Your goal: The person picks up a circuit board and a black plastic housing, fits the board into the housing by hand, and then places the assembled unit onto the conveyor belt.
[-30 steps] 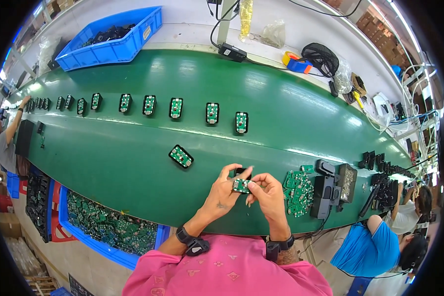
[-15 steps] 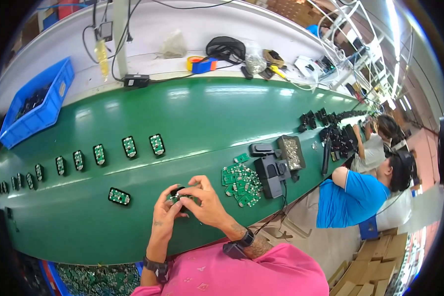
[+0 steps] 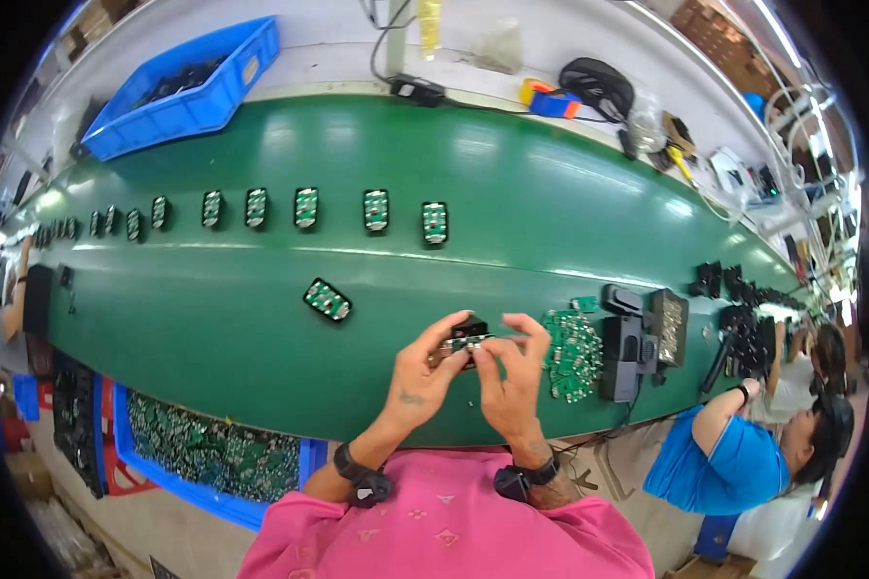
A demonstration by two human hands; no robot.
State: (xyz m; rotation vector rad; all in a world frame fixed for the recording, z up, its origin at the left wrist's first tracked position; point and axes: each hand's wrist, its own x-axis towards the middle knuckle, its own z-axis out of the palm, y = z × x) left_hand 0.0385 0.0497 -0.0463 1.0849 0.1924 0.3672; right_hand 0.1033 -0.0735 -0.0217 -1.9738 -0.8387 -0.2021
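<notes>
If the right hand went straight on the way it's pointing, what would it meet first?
The right hand would probably first meet the small circuit board held in the left hand; the right thumb seems to touch it, though depth is unclear.

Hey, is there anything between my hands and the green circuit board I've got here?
Nothing visible. The left hand and right hand are both directly on the green circuit board, with a black casing just beyond it; the pile of boards lies aside, to the right.

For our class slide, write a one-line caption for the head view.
Left hand and right hand hold a circuit board and black casing near loose green boards on a green bench.
</notes>
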